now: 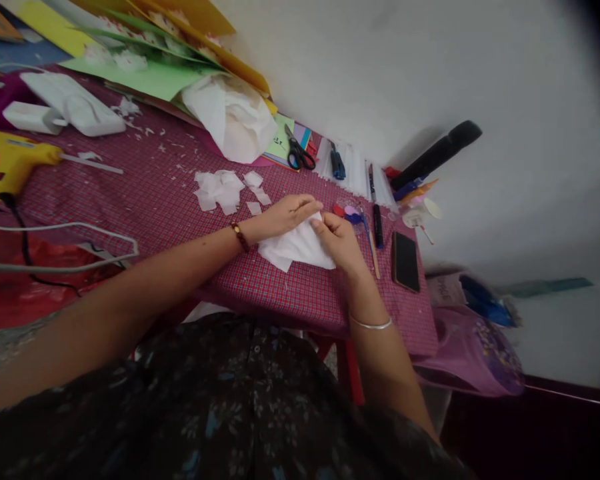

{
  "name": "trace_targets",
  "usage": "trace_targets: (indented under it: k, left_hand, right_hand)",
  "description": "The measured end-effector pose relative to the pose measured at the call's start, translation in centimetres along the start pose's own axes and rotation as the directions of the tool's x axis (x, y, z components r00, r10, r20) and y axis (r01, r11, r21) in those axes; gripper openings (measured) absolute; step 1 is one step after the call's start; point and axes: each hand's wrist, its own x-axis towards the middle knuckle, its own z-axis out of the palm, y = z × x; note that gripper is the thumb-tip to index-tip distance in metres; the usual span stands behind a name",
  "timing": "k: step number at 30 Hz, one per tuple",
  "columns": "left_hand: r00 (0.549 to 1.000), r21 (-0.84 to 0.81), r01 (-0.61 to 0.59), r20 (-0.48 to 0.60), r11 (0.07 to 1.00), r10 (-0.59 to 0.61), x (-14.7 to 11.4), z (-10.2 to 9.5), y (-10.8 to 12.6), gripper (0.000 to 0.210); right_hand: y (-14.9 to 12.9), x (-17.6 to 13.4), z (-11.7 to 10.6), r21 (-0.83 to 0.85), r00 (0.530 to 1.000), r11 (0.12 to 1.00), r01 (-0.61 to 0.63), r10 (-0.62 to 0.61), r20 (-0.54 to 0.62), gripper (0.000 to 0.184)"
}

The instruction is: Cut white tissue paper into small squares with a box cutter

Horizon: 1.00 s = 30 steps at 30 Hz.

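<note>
A folded piece of thin white tissue paper (297, 247) lies near the table's front edge, bunched between my hands. My left hand (289, 215) comes over its top from the left, fingers close together and rather straight, gripping the upper edge. On the right side, my right hand (339, 241) pinches the same paper between thumb and curled fingers. The two hands' fingertips almost meet. Left of the paper lies a loose pile of small white paper squares (219, 190), with a few single squares beside it.
A yellow glue gun (15, 163) and white power strip (77, 103) lie at left. Scissors (299, 150), a black marker (378, 225), a thin brush (371, 245) and a phone (406, 261) are to the right. A crumpled white bag (230, 120) sits behind, before the wall.
</note>
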Motion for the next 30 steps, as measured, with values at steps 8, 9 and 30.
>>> trace_targets:
  k: [8,9,30]
  left_hand:
    - [0.934,-0.216,0.295,0.272,0.931,-0.232,-0.4,-2.5,-0.7,0.021]
    - [0.938,-0.222,0.297,0.250,0.929,-0.240,-0.3,-3.0,-0.7,0.022]
    - [0.954,-0.287,0.248,0.239,0.925,-0.182,0.1,-3.7,-2.5,0.011]
  right_hand:
    - [0.3,-0.2,-0.8,-0.007,0.991,1.000,0.027,-0.028,-0.131,0.049]
    - [0.4,-0.2,-1.1,-0.008,0.987,1.000,0.030,-0.031,-0.156,0.048]
    - [1.9,0.8,-0.9,-0.014,0.915,0.998,0.056,-0.057,-0.400,0.018]
